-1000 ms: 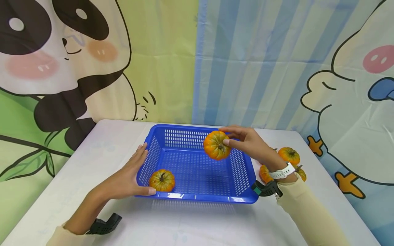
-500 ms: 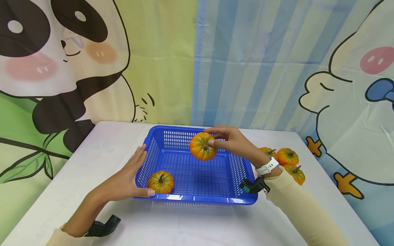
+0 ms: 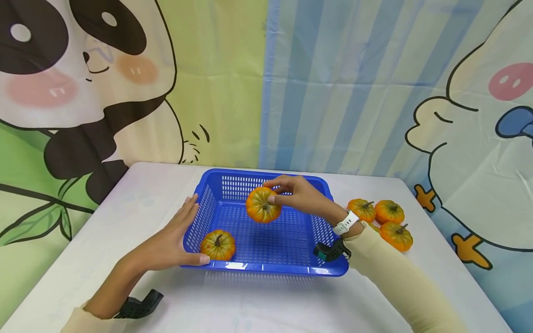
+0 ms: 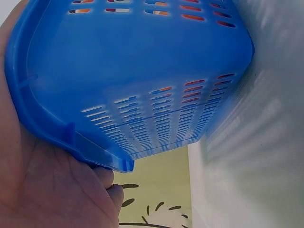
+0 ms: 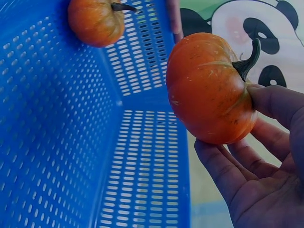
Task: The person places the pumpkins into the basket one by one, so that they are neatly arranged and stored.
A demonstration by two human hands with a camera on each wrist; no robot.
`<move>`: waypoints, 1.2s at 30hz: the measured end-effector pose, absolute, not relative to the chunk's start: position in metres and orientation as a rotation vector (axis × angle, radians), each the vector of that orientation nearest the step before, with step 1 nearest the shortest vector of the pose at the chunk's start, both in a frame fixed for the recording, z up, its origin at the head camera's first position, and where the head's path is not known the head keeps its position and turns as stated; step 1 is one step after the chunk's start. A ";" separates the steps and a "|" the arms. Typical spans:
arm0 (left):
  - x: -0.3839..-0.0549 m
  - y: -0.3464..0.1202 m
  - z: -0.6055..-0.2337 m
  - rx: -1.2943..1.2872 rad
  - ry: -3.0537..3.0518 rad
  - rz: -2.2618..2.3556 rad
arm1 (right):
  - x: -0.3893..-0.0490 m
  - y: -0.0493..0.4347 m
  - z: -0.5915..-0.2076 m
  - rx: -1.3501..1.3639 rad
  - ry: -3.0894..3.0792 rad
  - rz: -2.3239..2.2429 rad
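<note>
A small orange pumpkin (image 3: pixel 263 205) with yellowish ribs is pinched in my right hand (image 3: pixel 301 196), thumb near the stem and fingers behind. It is held above the middle of a blue plastic basket (image 3: pixel 266 267); the right wrist view shows its dark curved stem (image 5: pixel 248 61). My left hand (image 3: pixel 166 245) rests against the basket's left side, fingers extended along the rim and thumb over the near edge. Its palm (image 4: pixel 57 185) lies against the rim in the left wrist view. Another pumpkin (image 3: pixel 218 245) sits in the basket's near left corner.
Several more pumpkins (image 3: pixel 396 236) are clustered on the white table (image 3: pixel 258 305) to the right of the basket, one mostly hidden by the right sleeve (image 3: pixel 395 273). Behind the table hangs a cartoon-printed curtain (image 3: pixel 333 92).
My right hand has carried its pumpkin leftward over the basket and, lately, slightly lower. More of the pumpkin cluster on the right has come into sight. My left hand stays in place.
</note>
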State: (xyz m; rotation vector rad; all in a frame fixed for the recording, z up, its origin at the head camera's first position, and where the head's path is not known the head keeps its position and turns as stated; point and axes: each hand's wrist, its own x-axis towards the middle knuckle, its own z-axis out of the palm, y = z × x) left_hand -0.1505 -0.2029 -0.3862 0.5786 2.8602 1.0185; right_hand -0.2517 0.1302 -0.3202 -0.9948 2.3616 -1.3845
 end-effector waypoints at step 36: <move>-0.150 -0.203 -0.384 0.580 2.855 1.025 | -0.260 0.100 -0.355 -1.065 2.275 -0.944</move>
